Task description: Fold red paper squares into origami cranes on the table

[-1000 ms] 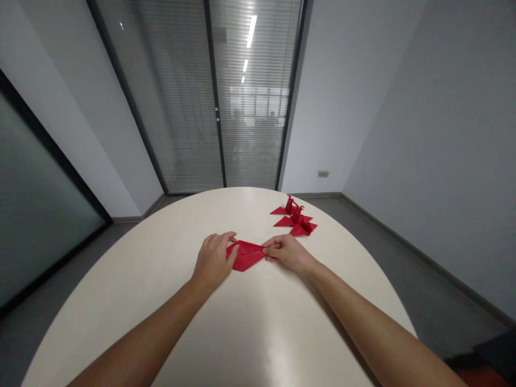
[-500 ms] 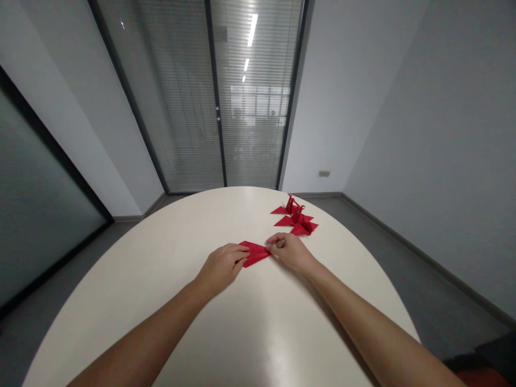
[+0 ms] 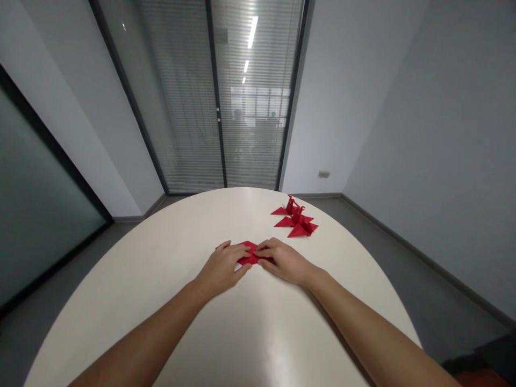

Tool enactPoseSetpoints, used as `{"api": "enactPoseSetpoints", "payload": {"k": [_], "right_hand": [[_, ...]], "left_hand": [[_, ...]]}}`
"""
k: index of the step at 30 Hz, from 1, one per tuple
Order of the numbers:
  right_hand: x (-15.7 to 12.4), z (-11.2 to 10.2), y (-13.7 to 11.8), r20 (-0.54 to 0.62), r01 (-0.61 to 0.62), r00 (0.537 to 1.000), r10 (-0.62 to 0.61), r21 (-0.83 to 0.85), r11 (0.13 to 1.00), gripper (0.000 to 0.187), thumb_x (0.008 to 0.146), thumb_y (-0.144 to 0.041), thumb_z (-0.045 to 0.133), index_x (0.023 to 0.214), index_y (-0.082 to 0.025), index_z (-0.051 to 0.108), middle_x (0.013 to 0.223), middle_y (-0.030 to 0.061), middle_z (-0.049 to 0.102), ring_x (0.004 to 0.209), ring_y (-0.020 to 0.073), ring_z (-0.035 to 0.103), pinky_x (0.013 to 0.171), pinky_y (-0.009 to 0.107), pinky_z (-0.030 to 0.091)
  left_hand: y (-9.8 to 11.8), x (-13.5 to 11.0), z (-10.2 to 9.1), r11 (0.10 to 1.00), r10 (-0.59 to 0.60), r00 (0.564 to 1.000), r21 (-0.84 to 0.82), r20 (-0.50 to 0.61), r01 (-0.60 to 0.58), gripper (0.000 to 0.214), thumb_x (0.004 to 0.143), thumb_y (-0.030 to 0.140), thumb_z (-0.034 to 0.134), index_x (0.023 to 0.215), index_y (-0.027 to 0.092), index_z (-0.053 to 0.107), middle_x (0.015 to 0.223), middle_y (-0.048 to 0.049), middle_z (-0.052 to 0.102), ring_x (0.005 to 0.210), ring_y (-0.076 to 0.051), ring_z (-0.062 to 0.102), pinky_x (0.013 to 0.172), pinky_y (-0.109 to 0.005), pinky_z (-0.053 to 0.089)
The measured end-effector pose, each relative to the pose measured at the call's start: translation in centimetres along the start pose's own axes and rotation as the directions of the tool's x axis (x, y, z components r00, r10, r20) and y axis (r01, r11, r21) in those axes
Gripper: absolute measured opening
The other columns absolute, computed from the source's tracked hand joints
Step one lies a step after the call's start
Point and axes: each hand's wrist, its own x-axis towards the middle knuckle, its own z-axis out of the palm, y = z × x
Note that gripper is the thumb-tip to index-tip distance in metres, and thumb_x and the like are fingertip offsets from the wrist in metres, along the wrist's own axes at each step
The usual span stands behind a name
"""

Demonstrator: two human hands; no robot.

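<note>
A piece of folded red origami paper (image 3: 250, 259) lies on the table between my hands, and both cover parts of it. My left hand (image 3: 222, 266) holds the paper's left side, fingers over the top and thumb at the near edge. Over the right end is my right hand (image 3: 284, 260), its fingers and thumb closed on the paper. The pointed right tip is hidden under that hand. Beyond it stand red paper cranes, a far one (image 3: 290, 206), a middle one (image 3: 297, 217) and a near one (image 3: 303, 229).
The round white table (image 3: 161, 269) curves away on both sides. Behind it is a glass partition (image 3: 250, 150) with blinds. A wall socket (image 3: 323, 174) sits low on the white wall. Something dark and red (image 3: 479, 371) shows at the lower right corner.
My right hand has moved left along the paper, from its pointed tip toward the middle, and now lies flatter. My left hand stays at the left side, its fingers spread a little more.
</note>
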Motion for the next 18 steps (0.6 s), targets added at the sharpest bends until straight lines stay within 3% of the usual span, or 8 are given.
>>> {"api": "enactPoseSetpoints", "payload": {"k": [10, 18], "right_hand": [[-0.01, -0.77, -0.05, 0.007, 0.012, 1.0, -0.012, -0.009, 1.0, 0.019, 0.094, -0.018, 0.059, 0.102, -0.018, 0.076, 0.107, 0.0093, 0.073, 0.099, 0.0214, 0.065, 0.091, 0.034, 0.05], [-0.1, -0.57, 0.25, -0.019, -0.023, 1.0, 0.022, -0.012, 1.0, 0.017, 0.096, -0.022, 0.059, 0.098, -0.019, 0.075, 0.099, 0.0082, 0.071, 0.094, 0.02, 0.063, 0.085, 0.031, 0.049]], "left_hand": [[0.02, -0.11, 0.03, 1.0, 0.01, 0.999, 0.004, -0.049, -0.01, 0.019, 0.092, 0.029, 0.062, 0.109, 0.024, 0.069, 0.121, -0.0039, 0.072, 0.107, -0.023, 0.067, 0.095, -0.039, 0.05], [0.45, -0.03, -0.36, 0.999, -0.047, 0.999, 0.001, -0.024, 0.047, 0.016, 0.096, 0.028, 0.054, 0.103, 0.024, 0.069, 0.109, -0.0027, 0.075, 0.097, -0.021, 0.069, 0.086, -0.032, 0.051]]}}
